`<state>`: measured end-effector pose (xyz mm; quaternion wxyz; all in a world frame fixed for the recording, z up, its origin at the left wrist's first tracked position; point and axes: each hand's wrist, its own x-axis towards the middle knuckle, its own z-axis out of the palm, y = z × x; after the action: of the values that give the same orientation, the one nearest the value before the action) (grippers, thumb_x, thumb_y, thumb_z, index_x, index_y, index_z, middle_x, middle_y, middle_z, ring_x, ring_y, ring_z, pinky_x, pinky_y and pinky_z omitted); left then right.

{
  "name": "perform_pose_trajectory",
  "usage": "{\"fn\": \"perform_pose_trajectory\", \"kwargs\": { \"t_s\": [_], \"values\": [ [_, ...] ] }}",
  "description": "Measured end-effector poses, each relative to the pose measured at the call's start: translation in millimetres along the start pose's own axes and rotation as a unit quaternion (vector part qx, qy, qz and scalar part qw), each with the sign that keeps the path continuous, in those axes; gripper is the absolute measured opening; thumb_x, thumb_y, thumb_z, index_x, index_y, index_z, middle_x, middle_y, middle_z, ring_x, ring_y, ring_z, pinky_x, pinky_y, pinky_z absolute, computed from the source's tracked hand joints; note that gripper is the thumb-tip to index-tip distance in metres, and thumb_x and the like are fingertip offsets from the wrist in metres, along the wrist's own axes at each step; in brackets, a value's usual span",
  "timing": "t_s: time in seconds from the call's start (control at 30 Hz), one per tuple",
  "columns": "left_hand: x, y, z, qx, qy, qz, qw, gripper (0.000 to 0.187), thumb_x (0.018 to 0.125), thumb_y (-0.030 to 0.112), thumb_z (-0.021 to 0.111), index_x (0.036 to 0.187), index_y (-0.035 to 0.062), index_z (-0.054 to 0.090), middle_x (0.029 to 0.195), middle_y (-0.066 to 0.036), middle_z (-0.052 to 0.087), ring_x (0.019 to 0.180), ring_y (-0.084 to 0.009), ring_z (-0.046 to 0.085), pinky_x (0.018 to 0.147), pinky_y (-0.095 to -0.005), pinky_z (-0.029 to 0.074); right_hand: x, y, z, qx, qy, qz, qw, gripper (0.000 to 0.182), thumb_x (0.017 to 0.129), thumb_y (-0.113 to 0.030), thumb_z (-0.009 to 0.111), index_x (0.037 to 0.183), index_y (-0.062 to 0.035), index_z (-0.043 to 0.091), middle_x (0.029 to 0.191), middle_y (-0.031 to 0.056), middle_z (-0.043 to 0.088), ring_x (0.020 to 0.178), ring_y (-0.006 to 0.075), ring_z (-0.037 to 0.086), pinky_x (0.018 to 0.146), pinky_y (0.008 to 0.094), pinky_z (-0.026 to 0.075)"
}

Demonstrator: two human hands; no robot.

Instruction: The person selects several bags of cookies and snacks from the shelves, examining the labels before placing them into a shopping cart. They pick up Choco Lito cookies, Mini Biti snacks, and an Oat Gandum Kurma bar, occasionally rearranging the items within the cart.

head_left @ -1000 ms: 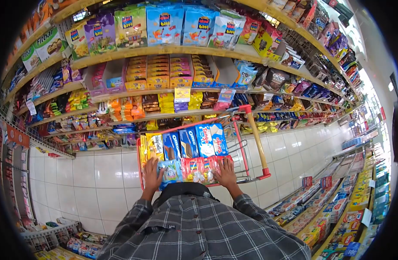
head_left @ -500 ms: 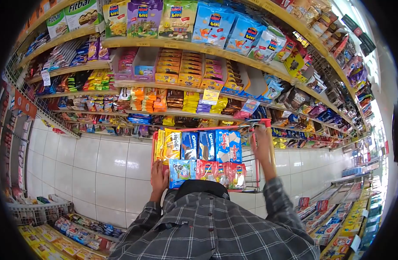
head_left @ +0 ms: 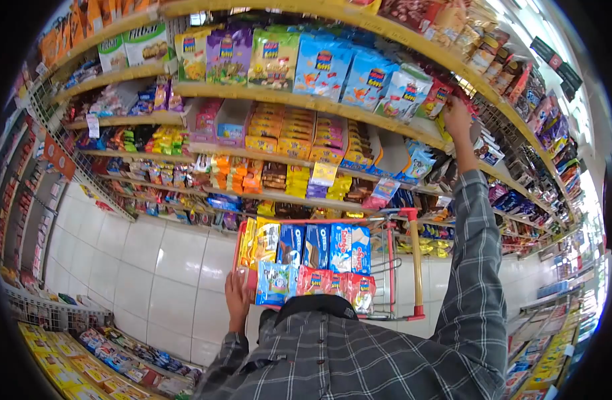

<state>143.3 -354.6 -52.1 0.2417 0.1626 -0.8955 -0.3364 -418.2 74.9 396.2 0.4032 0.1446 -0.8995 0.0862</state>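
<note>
My left hand (head_left: 237, 293) is on the left rim of a shopping cart (head_left: 416, 267), its fingers closed over the edge. My right hand (head_left: 458, 120) reaches up to the shelf at the upper right, with its fingertips at a red snack packet (head_left: 436, 97). Those fingers are too blurred and overlapped to show a grip. Inside the cart stand yellow wafer packs (head_left: 260, 241), blue Oreo packs (head_left: 304, 245) and a blue-and-white Tango pack (head_left: 350, 249). Nearer my body are a light-blue packet (head_left: 274, 283) and several red snack packets (head_left: 326, 283).
Shelves of snacks curve across the front, with large blue snack bags (head_left: 322, 65) and boxed chocolates (head_left: 272, 130). A yellow price card (head_left: 324, 175) hangs from one shelf edge. White floor tiles (head_left: 166, 287) lie left of the cart. Low displays (head_left: 136, 360) stand behind me.
My right hand has left the cart handle and gone up to the shelf at the upper right. My left hand stays at the cart's left side. The view has tilted a little upward.
</note>
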Motion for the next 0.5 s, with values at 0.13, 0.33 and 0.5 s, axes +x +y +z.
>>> {"fn": "perform_pose_trajectory", "kwargs": {
  "t_s": [0.13, 0.33, 0.5],
  "values": [
    [-66, -10, 4, 0.001, 0.100, -0.168, 0.981, 0.050, 0.100, 0.024, 0.049, 0.138, -0.0067, 0.041, 0.143, -0.031, 0.037, 0.134, -0.0451, 0.035, 0.111, -0.0492, 0.031, 27, 8, 21, 0.073, -0.029, 0.005, 0.997, 0.048, 0.079, -0.015, 0.065, 0.126, -0.0097, 0.056, 0.126, 0.0147, 0.059, 0.116, 0.0344, 0.056, 0.099, 0.0499, 0.043],
    [-242, -59, 46, 0.113, -0.019, -0.423, 0.899, 0.074, 0.090, 0.045, 0.061, 0.138, -0.0078, 0.040, 0.137, -0.039, 0.036, 0.126, -0.0542, 0.038, 0.106, -0.0550, 0.035, 42, 4, 29, -0.044, -0.055, 0.008, 0.997, 0.063, 0.077, -0.022, 0.071, 0.135, -0.0097, 0.049, 0.136, 0.0122, 0.053, 0.133, 0.0324, 0.041, 0.106, 0.0611, 0.031],
    [-307, -36, 90, 0.067, -0.243, -0.586, 0.770, 0.079, 0.080, 0.050, 0.068, 0.138, 0.0008, 0.045, 0.136, -0.034, 0.041, 0.121, -0.0482, 0.048, 0.099, -0.0536, 0.042, 42, 9, 36, -0.075, -0.039, -0.013, 0.996, 0.062, 0.078, -0.024, 0.071, 0.135, -0.0105, 0.050, 0.137, 0.0114, 0.052, 0.132, 0.0317, 0.042, 0.107, 0.0629, 0.029]
  ]
}}
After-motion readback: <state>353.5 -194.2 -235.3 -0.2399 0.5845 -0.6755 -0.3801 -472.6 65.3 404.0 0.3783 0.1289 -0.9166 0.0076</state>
